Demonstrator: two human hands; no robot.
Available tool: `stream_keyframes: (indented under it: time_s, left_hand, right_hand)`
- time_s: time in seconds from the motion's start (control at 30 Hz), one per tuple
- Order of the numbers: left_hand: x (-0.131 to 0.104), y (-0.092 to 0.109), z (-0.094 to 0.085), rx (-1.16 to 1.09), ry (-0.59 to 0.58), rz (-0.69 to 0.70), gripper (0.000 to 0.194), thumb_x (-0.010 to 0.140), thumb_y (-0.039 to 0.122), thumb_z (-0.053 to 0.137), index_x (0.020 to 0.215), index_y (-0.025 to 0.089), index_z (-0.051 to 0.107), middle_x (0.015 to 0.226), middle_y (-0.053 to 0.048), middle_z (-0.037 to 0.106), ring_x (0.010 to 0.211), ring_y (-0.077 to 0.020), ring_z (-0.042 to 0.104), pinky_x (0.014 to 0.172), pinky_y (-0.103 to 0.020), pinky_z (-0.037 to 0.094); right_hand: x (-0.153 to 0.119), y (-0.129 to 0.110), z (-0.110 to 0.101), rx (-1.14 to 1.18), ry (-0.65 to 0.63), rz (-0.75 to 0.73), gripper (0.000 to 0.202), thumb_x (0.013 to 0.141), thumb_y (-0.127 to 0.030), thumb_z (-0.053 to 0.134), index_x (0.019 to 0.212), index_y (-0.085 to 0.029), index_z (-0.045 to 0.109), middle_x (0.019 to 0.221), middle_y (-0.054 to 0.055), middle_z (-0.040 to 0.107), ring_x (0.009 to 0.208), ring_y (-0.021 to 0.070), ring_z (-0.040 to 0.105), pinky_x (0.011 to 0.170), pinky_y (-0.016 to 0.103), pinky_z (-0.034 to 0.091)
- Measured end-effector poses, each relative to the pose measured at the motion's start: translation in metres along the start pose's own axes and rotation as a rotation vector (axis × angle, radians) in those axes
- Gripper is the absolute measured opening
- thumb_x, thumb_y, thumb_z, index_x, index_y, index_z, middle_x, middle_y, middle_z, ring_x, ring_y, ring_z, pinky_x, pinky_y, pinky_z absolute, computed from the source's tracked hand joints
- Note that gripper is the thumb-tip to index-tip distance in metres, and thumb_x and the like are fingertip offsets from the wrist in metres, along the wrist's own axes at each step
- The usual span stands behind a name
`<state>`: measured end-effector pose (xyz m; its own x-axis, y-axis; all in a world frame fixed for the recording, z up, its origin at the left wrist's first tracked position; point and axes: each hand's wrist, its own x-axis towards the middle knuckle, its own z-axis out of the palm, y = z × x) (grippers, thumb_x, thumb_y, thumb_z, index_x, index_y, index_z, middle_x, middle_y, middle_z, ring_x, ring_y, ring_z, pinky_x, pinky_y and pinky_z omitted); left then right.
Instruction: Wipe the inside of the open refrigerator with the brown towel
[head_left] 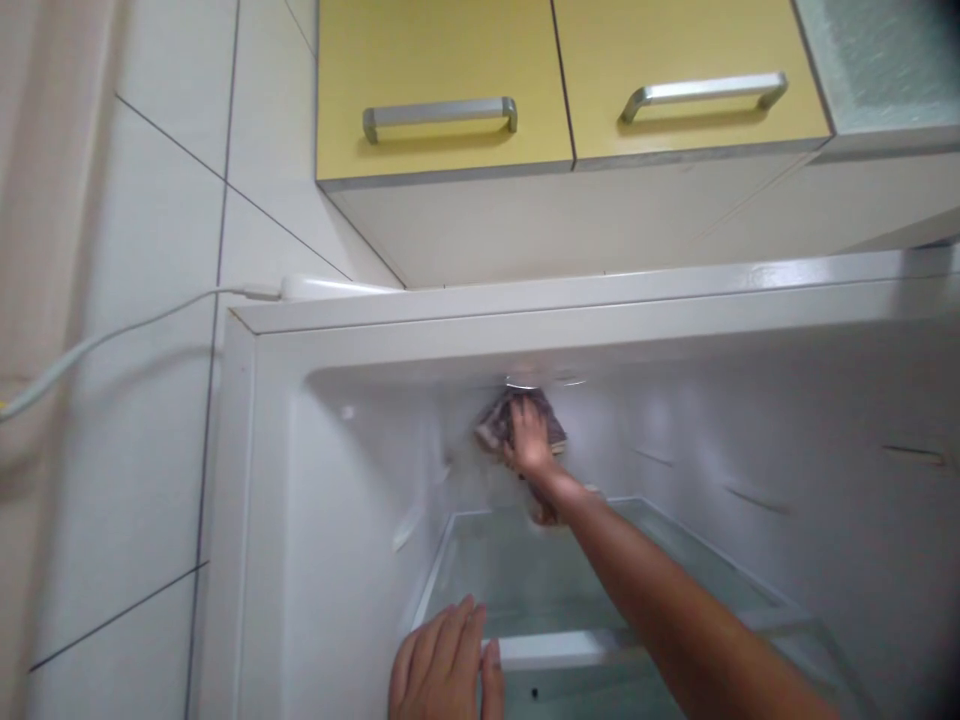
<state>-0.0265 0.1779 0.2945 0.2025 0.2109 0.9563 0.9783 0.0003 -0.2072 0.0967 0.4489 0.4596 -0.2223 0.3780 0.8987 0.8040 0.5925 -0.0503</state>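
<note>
Cloth [493, 424] is under right hand [531, 436], beyond left hand [444, 668].

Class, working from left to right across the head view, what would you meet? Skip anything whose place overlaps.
White cable → left hand → right hand → right-hand cupboard handle → frosted panel.

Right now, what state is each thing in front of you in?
Fridge: open.
Cloth: bunched, under the right hand.
Right hand: fingers spread on the cloth.
Left hand: fingers extended, by the shelf's front edge.
Glass shelf: in place.
Yellow cabinet doors: shut.
Cable: slack, curving.
</note>
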Motion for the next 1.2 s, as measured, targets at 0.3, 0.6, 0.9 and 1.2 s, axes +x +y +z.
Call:
stream_keyframes:
  time_s: [0.3,0.6,0.9,1.2]
  left_hand:
    - [0.01,-0.009,-0.013,0.048,0.001,0.148,0.027,0.09,0.029,0.054,0.112,0.024,0.069,0.106,0.0,0.079,0.097,-0.018,0.068,0.092,-0.035,0.04]
    - [0.006,-0.004,-0.01,0.019,-0.015,0.066,0.029,0.094,0.031,0.048,0.114,0.024,0.068,0.108,-0.003,0.078,0.099,-0.0207,0.068,0.092,-0.039,0.04]
    - [0.01,-0.015,-0.014,0.049,-0.021,0.165,0.029,0.091,0.033,0.055,0.116,0.025,0.068,0.111,0.0,0.078,0.1,-0.0178,0.068,0.091,-0.035,0.042]
    - [0.011,-0.012,-0.015,0.018,-0.027,0.102,0.027,0.094,0.035,0.052,0.111,0.026,0.071,0.108,0.001,0.079,0.098,-0.0169,0.07,0.089,-0.035,0.046]
  right_hand:
    - [0.007,-0.049,-0.011,-0.072,-0.281,-0.578,0.039,0.097,-0.026,0.046,0.134,-0.029,0.059,0.163,0.008,0.034,0.15,0.0274,0.029,0.12,0.057,0.025]
    - [-0.029,0.086,-0.084,-0.223,-0.218,-0.126,0.052,0.093,-0.009,0.04,0.141,-0.025,0.053,0.162,0.016,0.033,0.149,0.0321,0.031,0.115,0.06,0.033]
    - [-0.044,0.114,-0.097,0.182,-0.077,0.458,0.03,0.094,-0.024,0.054,0.121,-0.015,0.063,0.128,0.018,0.061,0.108,0.0251,0.063,0.095,0.049,0.052]
    - [-0.074,0.091,-0.146,1.131,0.204,0.66,0.043,0.082,-0.059,0.047,0.093,-0.023,0.068,0.083,0.005,0.075,0.081,0.0213,0.072,0.082,0.043,0.058]
